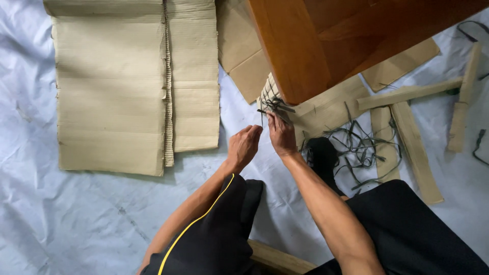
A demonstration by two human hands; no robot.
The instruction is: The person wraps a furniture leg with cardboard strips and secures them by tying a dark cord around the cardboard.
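Two big flat sheets of corrugated cardboard (112, 86) are laid side by side at the upper left on a crinkled white plastic sheet (66, 219), overlapping along a ragged fluted edge. More cardboard scraps (244, 56) are tucked under the orange-brown wooden furniture piece (326, 40), which is cut off by the top edge, so what kind of furniture it is can't really be told. No labels or print can be seen on any of the cardboard.

The wrapped furniture corner (270, 91) is padded with cardboard and tied round with dark strapping, roughly in the middle of the frame. The left hand (243, 146) is held just below it with fingers curled narrow, pinching something thin, probably a strand, though it's too small to be sure. The right hand (281, 135) is closed on the dark strap ends (272, 106) right at the corner.

To the right, a tangle of loose dark straps (361, 150) is spread over the sheet, count impossible. About five long cardboard strips (412, 147) are scattered there, some crossing. A black shoe-like shape (322, 155) is partly hidden behind the right forearm. Black trousers (407, 229) with a yellow stripe fill the bottom.
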